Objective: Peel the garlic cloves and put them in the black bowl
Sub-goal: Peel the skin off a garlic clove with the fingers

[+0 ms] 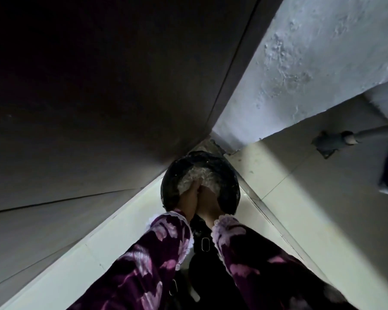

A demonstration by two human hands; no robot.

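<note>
While both hands reach together into the round black bowl (230,184), the fingertips of the left hand (189,201) and the right hand (208,201) sink into a pale, papery heap of garlic skins (198,177) that lies just beyond and around them, so whether the fingers are curled on something or lying loose cannot be told. No single clove can be made out in the blurred heap. The two hands press side by side, touching along their inner edges, and the bowl's dark rim curves round them on the far side and on either flank. Behind the wrists come purple velvet sleeves with pink flower patterns and white lace cuffs (166,240). Outward to the left of the fingers rises a dark flat panel (99,86); to the right a rough whitewashed wall (300,63) and pale floor tiles (300,198), with a grey pipe (345,136) well apart.
</note>
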